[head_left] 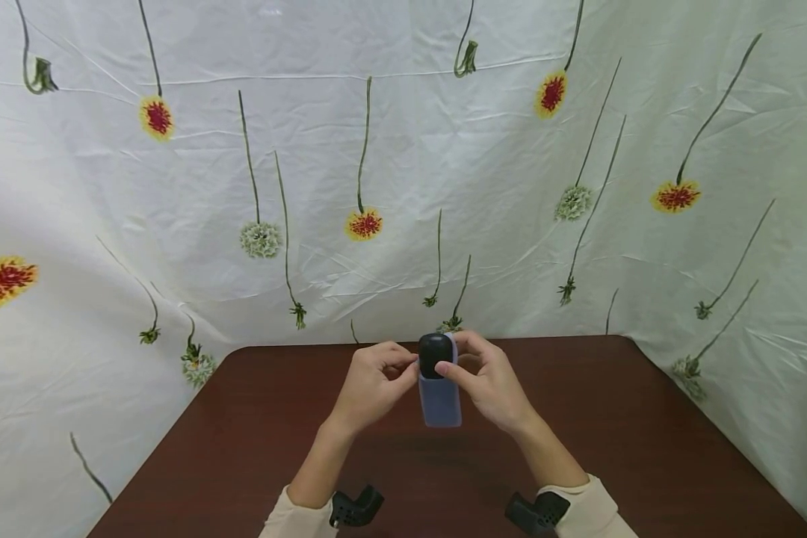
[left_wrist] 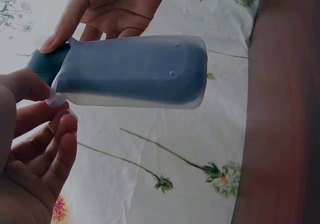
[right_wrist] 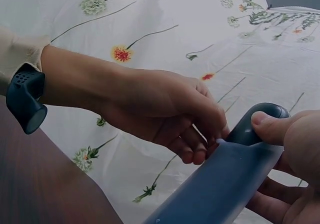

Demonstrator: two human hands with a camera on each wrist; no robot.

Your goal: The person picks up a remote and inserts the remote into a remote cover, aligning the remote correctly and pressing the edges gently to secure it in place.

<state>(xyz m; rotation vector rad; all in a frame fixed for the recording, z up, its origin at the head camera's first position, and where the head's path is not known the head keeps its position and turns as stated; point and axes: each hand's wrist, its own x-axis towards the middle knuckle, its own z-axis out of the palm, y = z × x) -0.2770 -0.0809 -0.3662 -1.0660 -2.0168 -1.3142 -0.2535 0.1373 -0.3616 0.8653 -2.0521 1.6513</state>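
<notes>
A black, round-ended device (head_left: 434, 351), shaped like a remote control, sits partly inside a translucent bluish silicone cover (head_left: 440, 403). Its bare dark end sticks out of the cover's opening. My left hand (head_left: 373, 385) pinches a small part of the cover's rim between thumb and forefinger, while the other fingers curl loosely. With the thumb on the black end and fingers behind, my right hand (head_left: 494, 385) grips the device from the right side. In the left wrist view the cover (left_wrist: 135, 71) stretches along the device. The device's front face is hidden there.
Below the hands lies a dark reddish-brown table (head_left: 242, 448). A white cloth (head_left: 403, 149) with printed flowers hangs behind it and along its sides. Each wrist wears a black strap-on device, such as the left one (head_left: 356, 506), over a cream sleeve (head_left: 302, 517).
</notes>
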